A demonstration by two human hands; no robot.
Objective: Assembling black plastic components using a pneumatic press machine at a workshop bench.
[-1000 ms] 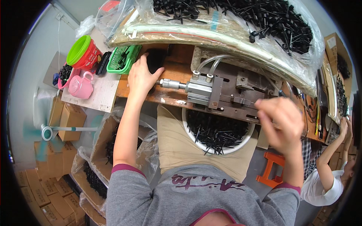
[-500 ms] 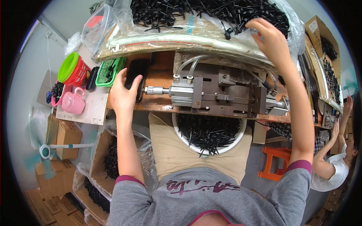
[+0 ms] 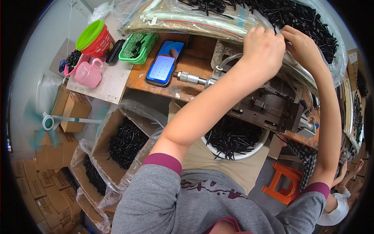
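Note:
My left hand [image 3: 265, 50] and my right hand [image 3: 306, 46] meet at the near edge of a plastic-lined heap of slim black plastic parts [image 3: 288, 19]. The fingers of both are bent in and closed. A thin dark tip shows between them, but what they pinch is mostly hidden. Below my hands, the metal clamping fixture [image 3: 269, 105] with its air cylinders is partly covered by my left forearm. To the left on the bench lies a phone [image 3: 163, 64] with its screen lit. A white tub [image 3: 233, 156] of the same black parts rests on my lap.
On the left stand a green basket [image 3: 128, 56], a red bucket with a green rim [image 3: 99, 41] and a pink cup [image 3: 89, 74]. Lined cartons [image 3: 103, 150] of black parts and a fan [image 3: 48, 121] are lower left. An orange stool [image 3: 282, 183] and another person [image 3: 335, 210] are right.
My left hand has left the phone's side and crossed right to join my right hand at the heap. The phone's screen, dark before, is lit. The view has shifted.

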